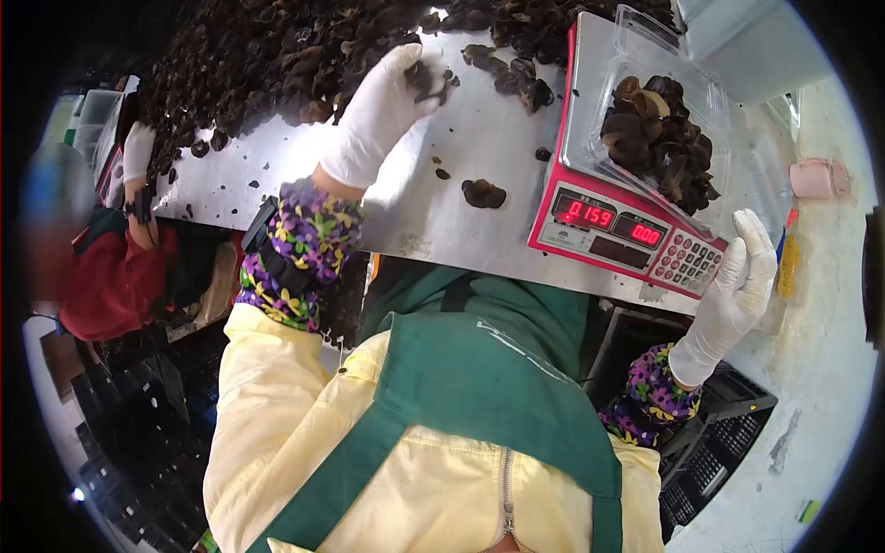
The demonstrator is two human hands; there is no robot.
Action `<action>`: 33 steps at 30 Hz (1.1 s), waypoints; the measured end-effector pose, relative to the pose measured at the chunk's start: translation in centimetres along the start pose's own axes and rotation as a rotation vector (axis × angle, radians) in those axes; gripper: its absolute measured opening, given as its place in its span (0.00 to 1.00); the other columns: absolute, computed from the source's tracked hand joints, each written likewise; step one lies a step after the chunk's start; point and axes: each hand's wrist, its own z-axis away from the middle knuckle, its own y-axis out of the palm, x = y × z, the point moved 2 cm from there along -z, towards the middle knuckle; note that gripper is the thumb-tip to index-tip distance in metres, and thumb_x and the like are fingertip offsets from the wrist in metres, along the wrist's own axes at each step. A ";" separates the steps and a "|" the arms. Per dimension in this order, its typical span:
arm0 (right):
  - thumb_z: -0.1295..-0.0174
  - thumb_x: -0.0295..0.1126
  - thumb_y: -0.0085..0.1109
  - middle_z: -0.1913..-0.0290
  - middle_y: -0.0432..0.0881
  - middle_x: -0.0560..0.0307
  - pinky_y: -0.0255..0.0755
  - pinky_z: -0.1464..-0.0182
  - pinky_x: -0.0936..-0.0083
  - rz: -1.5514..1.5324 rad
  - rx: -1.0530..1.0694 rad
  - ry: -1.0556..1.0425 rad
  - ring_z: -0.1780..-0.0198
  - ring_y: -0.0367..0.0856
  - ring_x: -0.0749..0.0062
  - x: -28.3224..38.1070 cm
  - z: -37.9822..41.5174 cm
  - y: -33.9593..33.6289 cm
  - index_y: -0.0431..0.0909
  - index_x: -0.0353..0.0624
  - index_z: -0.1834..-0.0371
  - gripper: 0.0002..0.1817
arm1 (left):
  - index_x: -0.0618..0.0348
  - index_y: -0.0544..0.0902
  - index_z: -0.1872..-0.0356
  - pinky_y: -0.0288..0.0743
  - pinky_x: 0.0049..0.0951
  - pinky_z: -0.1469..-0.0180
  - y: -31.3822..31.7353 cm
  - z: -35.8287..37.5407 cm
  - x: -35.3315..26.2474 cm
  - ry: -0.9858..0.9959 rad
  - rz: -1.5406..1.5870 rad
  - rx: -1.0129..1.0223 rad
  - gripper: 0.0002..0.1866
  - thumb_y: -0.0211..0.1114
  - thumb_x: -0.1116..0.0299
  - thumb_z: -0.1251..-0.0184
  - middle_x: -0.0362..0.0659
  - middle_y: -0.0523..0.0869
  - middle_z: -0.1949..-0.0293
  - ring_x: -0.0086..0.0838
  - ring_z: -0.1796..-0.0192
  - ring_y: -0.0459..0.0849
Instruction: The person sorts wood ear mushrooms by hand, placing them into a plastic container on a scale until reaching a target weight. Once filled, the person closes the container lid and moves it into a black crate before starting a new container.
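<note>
My left hand (383, 115), in a white glove, is closed around dark wood ear mushroom pieces (422, 81) above the metal table. My right hand (733, 290), also gloved, is beside the keypad corner of a red scale (590, 241), fingers stretched and nothing visible in them. The scale's displays show 0.159 and 0.00. On its pan sits a clear plastic box (636, 88) with its lid open, filled with a heap of wood ear mushrooms (659, 138). One loose mushroom piece (484, 194) lies on the table between my left hand and the scale.
A large pile of wood ear mushrooms (277, 60) covers the table's far side. Another person's gloved hand (138, 150) is at the left end. Black crates (138, 442) stand at lower left. A pink object (819, 178) lies on the right.
</note>
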 end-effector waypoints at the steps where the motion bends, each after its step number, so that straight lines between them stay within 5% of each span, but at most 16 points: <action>1: 0.30 0.22 0.59 0.44 0.86 0.50 0.71 0.35 0.67 -0.004 0.002 0.002 0.41 0.81 0.62 0.0 0.1 0.1 0.86 0.38 0.47 0.11 | 0.56 0.84 0.51 0.74 0.17 0.54 -0.2 0.8 0.3 -0.078 -0.014 0.121 0.11 0.54 0.68 0.21 0.36 0.85 0.57 0.22 0.55 0.83; 6: 0.30 0.20 0.58 0.44 0.86 0.49 0.71 0.35 0.66 0.021 0.015 -0.004 0.41 0.81 0.60 0.2 0.0 0.1 0.85 0.37 0.48 0.11 | 0.56 0.85 0.52 0.78 0.39 0.56 4.0 6.2 5.1 0.430 -1.105 0.068 0.12 0.71 0.69 0.36 0.44 0.82 0.64 0.36 0.61 0.82; 8: 0.31 0.19 0.58 0.44 0.85 0.48 0.71 0.35 0.66 0.016 0.017 -0.016 0.41 0.82 0.60 0.3 0.0 0.1 0.85 0.36 0.48 0.11 | 0.56 0.85 0.55 0.78 0.42 0.53 5.6 7.3 5.5 0.466 -1.384 0.159 0.13 0.73 0.68 0.41 0.48 0.79 0.62 0.45 0.59 0.82; 10: 0.31 0.18 0.57 0.44 0.85 0.48 0.72 0.35 0.66 0.022 0.023 -0.022 0.41 0.82 0.60 0.1 0.1 0.0 0.85 0.36 0.48 0.12 | 0.56 0.84 0.61 0.78 0.43 0.53 5.8 7.7 6.9 0.430 -1.472 0.230 0.10 0.73 0.66 0.41 0.48 0.77 0.64 0.46 0.57 0.82; 13: 0.30 0.18 0.57 0.45 0.85 0.48 0.72 0.36 0.66 0.029 0.026 -0.043 0.41 0.82 0.59 0.0 0.2 -0.2 0.85 0.35 0.48 0.12 | 0.52 0.86 0.57 0.78 0.38 0.55 6.3 7.8 7.1 0.456 -1.449 0.238 0.10 0.72 0.66 0.37 0.45 0.81 0.63 0.42 0.60 0.84; 16: 0.30 0.18 0.57 0.45 0.85 0.48 0.73 0.36 0.66 0.029 0.025 -0.051 0.41 0.82 0.59 -0.1 0.2 -0.3 0.85 0.35 0.48 0.11 | 0.51 0.86 0.51 0.78 0.38 0.56 4.7 4.9 6.0 0.541 -1.270 0.046 0.14 0.72 0.64 0.37 0.45 0.81 0.63 0.41 0.59 0.84; 18: 0.30 0.18 0.57 0.45 0.85 0.48 0.73 0.36 0.65 0.030 0.020 -0.052 0.42 0.82 0.59 0.0 0.3 -0.4 0.85 0.35 0.48 0.11 | 0.51 0.85 0.46 0.80 0.39 0.55 3.0 2.1 3.4 0.664 -1.543 -0.246 0.18 0.72 0.62 0.38 0.45 0.81 0.63 0.41 0.58 0.84; 21: 0.30 0.18 0.57 0.45 0.85 0.48 0.73 0.36 0.65 0.018 0.026 -0.063 0.42 0.82 0.59 0.1 0.3 -0.3 0.84 0.35 0.48 0.11 | 0.52 0.88 0.56 0.81 0.39 0.55 1.1 -1.5 2.1 0.543 -1.841 -0.334 0.13 0.71 0.60 0.38 0.46 0.81 0.63 0.41 0.57 0.85; 25: 0.30 0.19 0.58 0.45 0.85 0.48 0.71 0.36 0.65 0.035 0.024 -0.072 0.42 0.81 0.58 0.4 0.2 -0.6 0.84 0.36 0.48 0.11 | 0.51 0.90 0.66 0.80 0.40 0.56 1.0 -1.4 2.1 0.512 -1.659 -0.331 0.07 0.69 0.61 0.36 0.44 0.81 0.64 0.42 0.58 0.84; 26: 0.31 0.19 0.58 0.45 0.85 0.48 0.71 0.36 0.65 0.041 0.027 -0.071 0.42 0.81 0.58 0.3 0.3 -0.7 0.85 0.36 0.48 0.11 | 0.51 0.89 0.64 0.77 0.32 0.61 1.0 -1.0 1.9 0.563 -1.485 -0.333 0.08 0.68 0.61 0.32 0.39 0.82 0.69 0.32 0.64 0.84; 28: 0.30 0.20 0.58 0.45 0.85 0.48 0.70 0.36 0.64 0.053 0.023 -0.054 0.42 0.81 0.57 0.1 0.5 -0.7 0.85 0.36 0.48 0.11 | 0.53 0.88 0.61 0.71 0.21 0.67 2.0 -0.1 0.4 0.166 -0.757 -0.248 0.10 0.65 0.59 0.25 0.33 0.80 0.72 0.19 0.68 0.81; 29: 0.30 0.20 0.58 0.45 0.85 0.49 0.70 0.36 0.64 0.053 0.034 -0.046 0.42 0.81 0.57 -0.1 0.5 -0.5 0.85 0.37 0.48 0.11 | 0.59 0.86 0.62 0.68 0.20 0.67 2.1 0.2 0.1 0.133 -0.536 -0.192 0.12 0.66 0.61 0.24 0.31 0.81 0.72 0.15 0.70 0.75; 33: 0.31 0.21 0.58 0.46 0.85 0.49 0.69 0.34 0.63 0.045 0.024 -0.027 0.43 0.82 0.57 -0.2 0.4 -0.3 0.85 0.38 0.49 0.10 | 0.53 0.83 0.55 0.66 0.17 0.68 2.9 1.3 -0.5 -0.079 -0.200 -0.055 0.09 0.62 0.60 0.22 0.34 0.83 0.69 0.15 0.71 0.72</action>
